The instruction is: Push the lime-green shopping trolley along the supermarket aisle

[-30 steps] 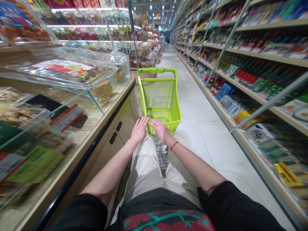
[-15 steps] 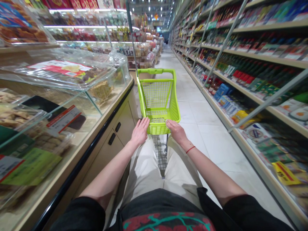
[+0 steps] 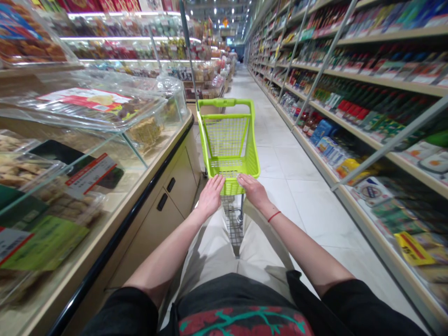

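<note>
A lime-green shopping cart (image 3: 245, 154) stands in the aisle straight ahead of me, its basket empty. My left hand (image 3: 211, 196) rests on the near rim of the cart at its left side, fingers laid over the edge. My right hand (image 3: 252, 190) lies on the same rim toward the right, fingers curled over it, a red string around the wrist. Both arms reach forward over my light trousers.
A glass-fronted counter (image 3: 105, 154) with packaged baked goods runs along my left, with cabinet doors (image 3: 168, 196) below. Shelves (image 3: 367, 116) packed with bottles and boxes line the right. The white tiled aisle floor (image 3: 297, 186) stretches ahead between them.
My hands have shifted along the cart's rim: they were close together, then spread apart, and now the left has moved back toward the middle. The view has advanced slightly along the aisle.
</note>
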`<state>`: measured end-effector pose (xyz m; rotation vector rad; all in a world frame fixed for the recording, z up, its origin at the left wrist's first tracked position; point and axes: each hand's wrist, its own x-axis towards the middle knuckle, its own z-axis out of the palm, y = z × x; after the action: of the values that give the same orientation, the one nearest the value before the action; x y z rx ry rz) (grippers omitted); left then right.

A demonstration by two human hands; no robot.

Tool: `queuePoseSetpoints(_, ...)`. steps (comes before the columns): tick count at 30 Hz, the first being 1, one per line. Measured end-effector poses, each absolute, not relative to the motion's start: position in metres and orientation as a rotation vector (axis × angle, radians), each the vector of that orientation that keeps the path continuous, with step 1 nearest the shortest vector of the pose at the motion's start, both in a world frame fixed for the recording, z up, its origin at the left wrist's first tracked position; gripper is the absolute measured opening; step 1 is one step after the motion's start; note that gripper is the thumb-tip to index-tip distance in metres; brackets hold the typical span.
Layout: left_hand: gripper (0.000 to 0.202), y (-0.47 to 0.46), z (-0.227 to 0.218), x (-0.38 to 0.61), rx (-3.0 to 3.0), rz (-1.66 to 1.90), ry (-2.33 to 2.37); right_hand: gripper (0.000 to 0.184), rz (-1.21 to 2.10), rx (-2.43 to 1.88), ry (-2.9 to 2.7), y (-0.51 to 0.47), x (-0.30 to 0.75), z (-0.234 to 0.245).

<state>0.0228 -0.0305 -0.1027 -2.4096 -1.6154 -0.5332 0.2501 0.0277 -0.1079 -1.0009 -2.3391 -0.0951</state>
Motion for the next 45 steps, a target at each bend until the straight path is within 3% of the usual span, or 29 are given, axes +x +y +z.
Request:
queuePoseSetpoints(7, 0.073, -0.030, -0.103, 0.027, -2.408, -0.532, -1.615, 0.057, -0.143, -1.187, -2.185, 0.030, 0.277, -0.112)
queuePoseSetpoints(17, 0.073, -0.032, -0.105, 0.033, -2.371, -0.599, -1.651, 0.058, -0.088, -1.105, -2.191, 0.012, 0.201, -0.124)
queuePoseSetpoints(23, 0.072, -0.031, -0.103, 0.032, -2.355, -0.615, -1.645, 0.059, -0.065, -0.996, -2.262, 0.030, 0.247, -0.124)
queuePoseSetpoints(30, 0.072, -0.030, -0.101, 0.034, -2.379, -0.589, -1.646, 0.056, -0.095, -1.153, -2.094, 0.052, 0.294, -0.120)
queuePoseSetpoints(37, 0.073, -0.031, -0.099, 0.035, -2.381, -0.575, -1.642, 0.068, -0.032, -1.218, -1.983, 0.026, 0.243, -0.136)
queuePoseSetpoints(45, 0.073, -0.032, -0.099, 0.034, -2.370, -0.595, -1.664, 0.063, -0.019, -1.064, -2.247, 0.014, 0.215, -0.123)
